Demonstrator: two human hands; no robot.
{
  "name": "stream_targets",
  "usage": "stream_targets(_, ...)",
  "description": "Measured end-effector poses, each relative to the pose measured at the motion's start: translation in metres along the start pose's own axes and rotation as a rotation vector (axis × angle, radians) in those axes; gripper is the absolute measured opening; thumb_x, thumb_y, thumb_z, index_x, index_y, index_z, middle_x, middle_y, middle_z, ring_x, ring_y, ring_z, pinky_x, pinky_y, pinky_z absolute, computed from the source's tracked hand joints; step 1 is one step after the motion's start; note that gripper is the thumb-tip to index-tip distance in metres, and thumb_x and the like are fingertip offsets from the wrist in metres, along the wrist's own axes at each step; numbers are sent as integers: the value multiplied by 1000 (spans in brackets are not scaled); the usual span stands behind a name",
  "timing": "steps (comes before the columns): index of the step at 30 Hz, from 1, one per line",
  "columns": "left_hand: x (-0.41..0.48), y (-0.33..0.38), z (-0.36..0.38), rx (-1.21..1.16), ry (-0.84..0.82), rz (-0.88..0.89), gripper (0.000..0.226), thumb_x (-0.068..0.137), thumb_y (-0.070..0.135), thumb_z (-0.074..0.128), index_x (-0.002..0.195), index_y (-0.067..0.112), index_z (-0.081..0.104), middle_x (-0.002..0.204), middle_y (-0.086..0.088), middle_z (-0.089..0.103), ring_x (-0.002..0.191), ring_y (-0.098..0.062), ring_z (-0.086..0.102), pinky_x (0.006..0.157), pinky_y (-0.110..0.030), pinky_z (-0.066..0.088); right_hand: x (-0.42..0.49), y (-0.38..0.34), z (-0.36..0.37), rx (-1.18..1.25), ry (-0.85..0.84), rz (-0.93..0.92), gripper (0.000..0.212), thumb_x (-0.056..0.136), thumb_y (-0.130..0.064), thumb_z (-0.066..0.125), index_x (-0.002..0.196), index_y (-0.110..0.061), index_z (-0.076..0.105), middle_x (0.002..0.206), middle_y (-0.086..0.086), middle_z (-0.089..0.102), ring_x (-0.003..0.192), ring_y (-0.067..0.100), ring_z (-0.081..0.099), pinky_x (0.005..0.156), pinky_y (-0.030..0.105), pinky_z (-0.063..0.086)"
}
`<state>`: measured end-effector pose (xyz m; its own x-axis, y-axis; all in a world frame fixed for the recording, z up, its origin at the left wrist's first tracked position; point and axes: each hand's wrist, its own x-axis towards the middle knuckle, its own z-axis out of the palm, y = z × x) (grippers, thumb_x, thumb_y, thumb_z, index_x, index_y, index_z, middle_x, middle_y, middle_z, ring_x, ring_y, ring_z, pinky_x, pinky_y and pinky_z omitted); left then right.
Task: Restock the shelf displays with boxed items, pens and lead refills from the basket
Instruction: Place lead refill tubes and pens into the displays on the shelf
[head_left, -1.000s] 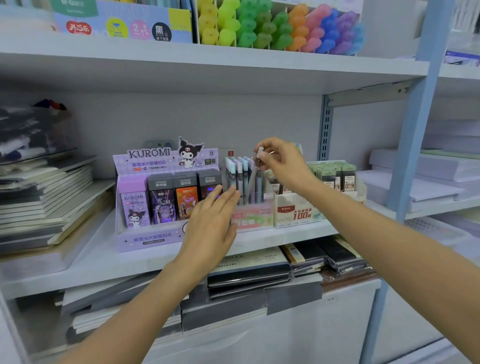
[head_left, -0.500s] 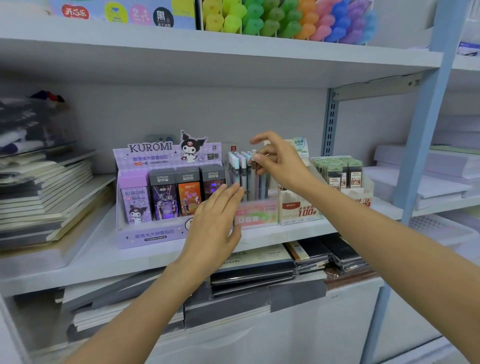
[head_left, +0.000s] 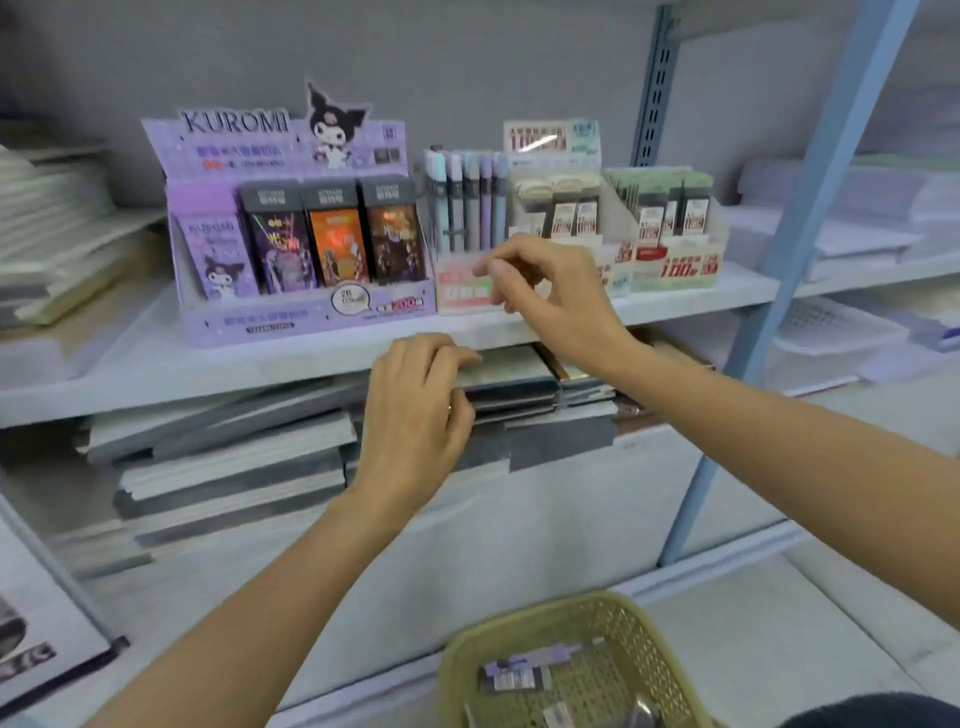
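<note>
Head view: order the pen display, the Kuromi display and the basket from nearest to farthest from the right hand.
1. Pen display, directly behind the right hand.
2. Kuromi display, further left on the same shelf.
3. Basket, well below, nearest the camera.

Wall: plain grey wall (head_left: 519, 57) behind the shelving.
Shelf: white shelf (head_left: 156, 366) running across the view.
Post: pale blue post (head_left: 810, 208), leaning at right.
Rail: grey slotted rail (head_left: 655, 78) against the wall.
Light: soft, even.
</note>
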<state>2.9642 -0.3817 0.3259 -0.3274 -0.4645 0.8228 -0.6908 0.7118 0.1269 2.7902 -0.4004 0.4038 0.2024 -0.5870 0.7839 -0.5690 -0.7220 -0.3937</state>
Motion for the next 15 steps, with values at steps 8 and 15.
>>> stream_targets(8, -195, -1, 101, -61, -772, -249, 27, 83, 5, 54, 108, 10, 63, 112, -8, 58, 107, -29, 51, 85, -36, 40, -213, 80, 91, 0, -544, 451, 16, 96, -17, 56, 84, -14, 66, 64, -6, 64, 57, 9, 59, 62, 33, 51)
stream_targets(15, -326, -17, 138, 3, -1196, -452, 59, 98, 14, 47, 151, 7, 21, 159, -17, 14, 147, -37, 16, 117, -41, 21, -375, 161, 134, -143, -1039, 878, 35, 95, -19, 53, 129, -11, 55, 125, 12, 61, 113, 28, 58, 91, 32, 47)
